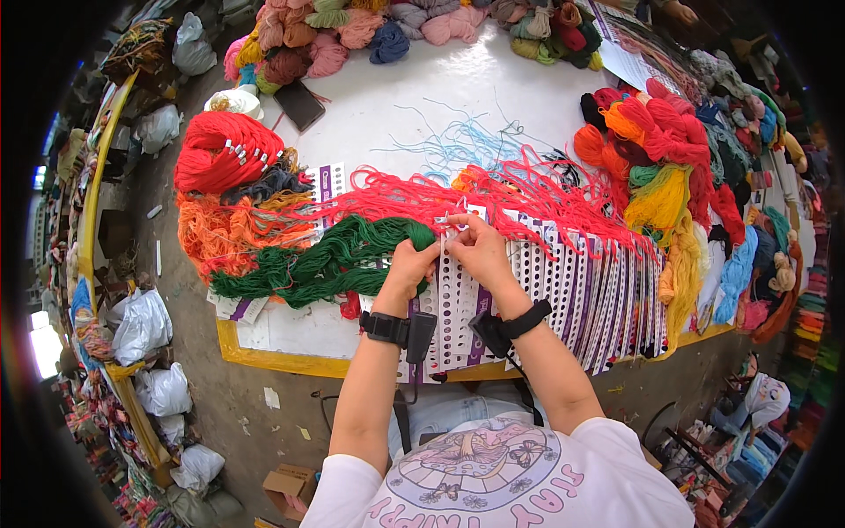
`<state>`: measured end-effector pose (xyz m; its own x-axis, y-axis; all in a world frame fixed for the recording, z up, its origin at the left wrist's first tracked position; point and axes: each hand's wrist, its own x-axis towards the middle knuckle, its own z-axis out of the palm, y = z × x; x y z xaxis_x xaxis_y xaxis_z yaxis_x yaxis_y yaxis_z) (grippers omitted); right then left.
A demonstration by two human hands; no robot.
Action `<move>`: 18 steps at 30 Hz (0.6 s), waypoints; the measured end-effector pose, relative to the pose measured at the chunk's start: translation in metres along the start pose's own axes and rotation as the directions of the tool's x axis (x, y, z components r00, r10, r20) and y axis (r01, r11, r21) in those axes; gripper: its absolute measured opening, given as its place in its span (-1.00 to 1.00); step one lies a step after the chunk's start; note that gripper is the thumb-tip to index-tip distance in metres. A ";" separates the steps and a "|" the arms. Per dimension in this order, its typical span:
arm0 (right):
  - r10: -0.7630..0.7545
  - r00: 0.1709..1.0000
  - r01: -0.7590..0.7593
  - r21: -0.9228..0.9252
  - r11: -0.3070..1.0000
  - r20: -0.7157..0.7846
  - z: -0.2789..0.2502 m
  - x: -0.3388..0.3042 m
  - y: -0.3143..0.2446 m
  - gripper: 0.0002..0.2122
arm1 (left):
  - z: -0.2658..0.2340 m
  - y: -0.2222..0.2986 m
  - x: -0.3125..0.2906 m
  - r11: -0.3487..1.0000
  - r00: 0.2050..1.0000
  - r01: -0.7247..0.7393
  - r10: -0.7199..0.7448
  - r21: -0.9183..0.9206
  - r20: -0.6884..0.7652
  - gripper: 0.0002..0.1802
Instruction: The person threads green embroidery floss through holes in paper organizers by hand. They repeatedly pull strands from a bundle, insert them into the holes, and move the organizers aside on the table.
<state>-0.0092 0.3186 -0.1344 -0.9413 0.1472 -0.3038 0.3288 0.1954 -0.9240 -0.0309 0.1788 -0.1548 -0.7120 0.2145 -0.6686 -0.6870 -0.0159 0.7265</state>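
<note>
So the green yarn (321, 264) is stretched out along the near edge of the desk (370, 106), from around the near-left corner to roughly the middle. Left hand (415, 262) is right at its inner end, fingers curled in narrow, though I can't tell if they're actually gripping the strands. Right hand (478, 251) is just beside it, fingertips bunched close at the top of the punched cards (453, 326), and I can't tell what's pinched there, if anything. Those cards fan along the near edge toward the near-right corner, with pinkish-red strands (396, 195) draped over their tops. Orange yarn (216, 233) is piled by the left edge, and a dark phone (301, 106) lies near the far-left corner.
</note>
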 end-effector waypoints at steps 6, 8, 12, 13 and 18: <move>0.025 0.998 -0.022 0.045 0.999 -0.057 -0.004 -0.003 0.006 -0.76 | -0.029 0.015 -0.009 0.785 0.956 0.108 0.086 -0.610 0.280 -0.83; 0.049 0.998 -0.041 0.158 0.987 -0.050 -0.007 -0.001 0.011 -0.76 | -0.021 0.026 -0.021 0.902 0.933 0.047 0.114 -0.430 0.340 -0.78; 0.068 0.996 -0.046 0.304 0.952 -0.062 0.008 -0.002 0.015 -0.76 | -0.001 0.002 -0.016 0.764 0.864 -0.502 0.421 0.406 0.276 -0.80; 0.068 0.996 -0.046 0.303 0.952 -0.062 0.012 -0.001 0.018 -0.76 | -0.007 0.001 -0.012 0.735 0.876 -0.482 0.421 0.477 0.235 -0.80; -0.134 0.961 0.091 -0.181 0.979 -0.242 0.012 -0.004 0.026 -0.74 | -0.153 0.052 -0.015 0.858 0.919 -0.333 0.201 -0.390 -0.340 -0.86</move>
<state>0.0020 0.3113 -0.1596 -0.9303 0.3494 -0.1117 0.2499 0.3805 -0.8904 -0.0781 0.0256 -0.1315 -0.8415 -0.1386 -0.5221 -0.4097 -0.4662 0.7841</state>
